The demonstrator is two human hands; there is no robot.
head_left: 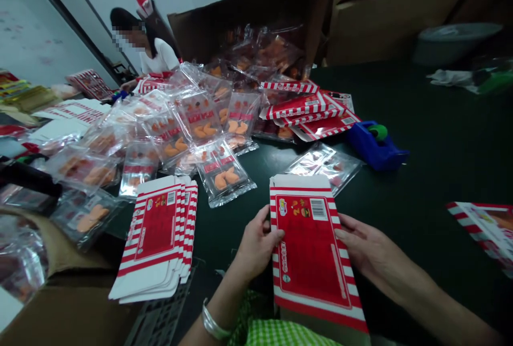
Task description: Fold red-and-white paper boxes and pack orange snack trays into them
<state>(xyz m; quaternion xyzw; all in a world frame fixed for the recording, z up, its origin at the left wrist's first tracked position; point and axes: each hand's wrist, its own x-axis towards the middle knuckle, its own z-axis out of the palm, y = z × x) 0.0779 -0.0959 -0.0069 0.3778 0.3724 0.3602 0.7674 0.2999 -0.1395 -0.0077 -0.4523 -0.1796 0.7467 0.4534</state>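
At the near edge of the dark green worktable (425, 122), a flat red-and-white striped carton (310, 250) is held unfolded, with its red printed panel and barcode facing up. Its lower end reaches the person's green gingham garment (284, 333).

Hand state is as follows. The left hand (256, 244), with a silver bangle (212, 322) on its wrist, is closed around the carton's left edge. The right hand (364, 244) is open, with its fingers extended and their tips at the carton's right edge.

Left of the carton lies a fanned stack of matching flat cartons (158, 234), resting partly on a dark plastic crate (160, 319). Beyond both, transparent packets of orange pieces (222, 172) lie heaped across the table, overlapping one another. Further red-and-white cartons (308, 111) lie on the heap's right side, just beside a blue tape dispenser (377, 146). Another striped carton (484, 234) lies at the right edge of the view.

An open cardboard box (248, 20) stands behind the heap. At the far end of the table, a co-worker (158, 52) in a white shirt has one hand near more striped cartons.
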